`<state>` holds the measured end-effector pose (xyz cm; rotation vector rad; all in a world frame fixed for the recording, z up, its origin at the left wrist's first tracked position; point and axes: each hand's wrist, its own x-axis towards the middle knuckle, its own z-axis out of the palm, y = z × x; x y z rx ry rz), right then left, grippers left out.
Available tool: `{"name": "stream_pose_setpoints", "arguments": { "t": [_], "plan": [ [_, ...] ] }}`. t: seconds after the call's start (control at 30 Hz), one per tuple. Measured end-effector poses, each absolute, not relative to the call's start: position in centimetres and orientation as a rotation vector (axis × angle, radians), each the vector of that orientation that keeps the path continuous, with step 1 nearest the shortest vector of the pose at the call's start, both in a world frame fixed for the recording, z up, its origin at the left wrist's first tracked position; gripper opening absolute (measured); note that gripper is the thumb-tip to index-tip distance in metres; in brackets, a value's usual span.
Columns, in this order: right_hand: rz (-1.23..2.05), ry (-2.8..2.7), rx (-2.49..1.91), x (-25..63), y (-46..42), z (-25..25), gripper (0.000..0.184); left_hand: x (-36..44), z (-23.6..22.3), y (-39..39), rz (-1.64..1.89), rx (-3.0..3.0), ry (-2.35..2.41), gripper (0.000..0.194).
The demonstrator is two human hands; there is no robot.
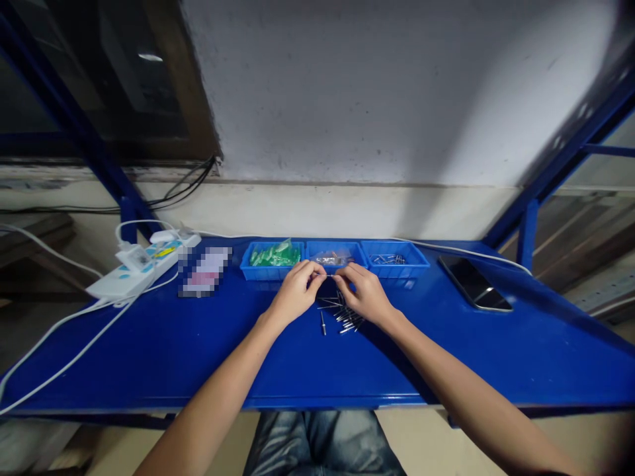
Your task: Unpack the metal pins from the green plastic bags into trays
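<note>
My left hand (296,290) and my right hand (364,291) meet over the blue table (149,344), fingertips pinched together on a thin metal pin (329,277) held between them. Just below the hands lies a loose pile of several metal pins (343,316), with one pin (323,323) lying apart to the left. Behind the hands stand three small blue bins: the left bin (272,259) holds green pieces, the middle bin (335,255) holds a clear bag, the right bin (395,258) holds more metal pins.
A white power strip (141,266) with plugs and white cables sits at the table's back left. A pink-and-white blurred item (205,271) lies beside it. A dark phone (474,283) lies at the right. Blue shelf posts rise at both sides; the wall is close behind.
</note>
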<state>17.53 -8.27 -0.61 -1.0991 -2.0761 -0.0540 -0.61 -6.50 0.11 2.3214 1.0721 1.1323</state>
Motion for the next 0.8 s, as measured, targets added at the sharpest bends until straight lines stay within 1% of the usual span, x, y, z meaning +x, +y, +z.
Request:
{"name": "stream_pose_setpoints", "arguments": {
  "t": [0.2, 0.3, 0.37, 0.43, 0.57, 0.6, 0.67, 0.8],
  "plan": [
    [-0.033, -2.083, -1.063, 17.4, -8.4, -0.6, 0.015, -0.6, 0.7, -6.6, 1.095, 2.330, 1.132, 0.026],
    [-0.054, -2.075, -1.055, 17.6, -8.5, -0.2, 0.018, -0.5, 0.4, -6.6, 1.003, 2.291, 1.141, 0.031],
    [-0.100, -2.013, -1.074, 18.3, -8.5, 0.3, 0.019, -0.4, 0.0, -6.6, 0.936, 2.314, 1.163, 0.027],
    [-0.191, -1.863, -1.140, 19.8, -8.1, 0.8, 0.019, -0.3, -0.5, -6.6, 0.860, 2.380, 1.191, 0.020],
    [-0.402, -1.472, -1.400, 23.8, -6.6, 1.0, 0.012, -0.3, -1.4, -6.6, 0.628, 2.488, 1.202, 0.014],
    [-0.428, -1.429, -1.462, 24.6, -6.2, 0.9, 0.015, -0.3, -1.6, -6.7, 0.577, 2.490, 1.210, 0.012],
    [-0.439, -1.409, -1.530, 25.4, -5.7, 0.5, 0.020, -0.2, -1.8, -6.7, 0.516, 2.481, 1.236, 0.007],
    [-0.291, -1.612, -1.425, 23.1, -6.0, 0.0, 0.017, -0.1, -1.9, -6.5, 0.496, 2.473, 1.268, 0.009]
  ]
}}
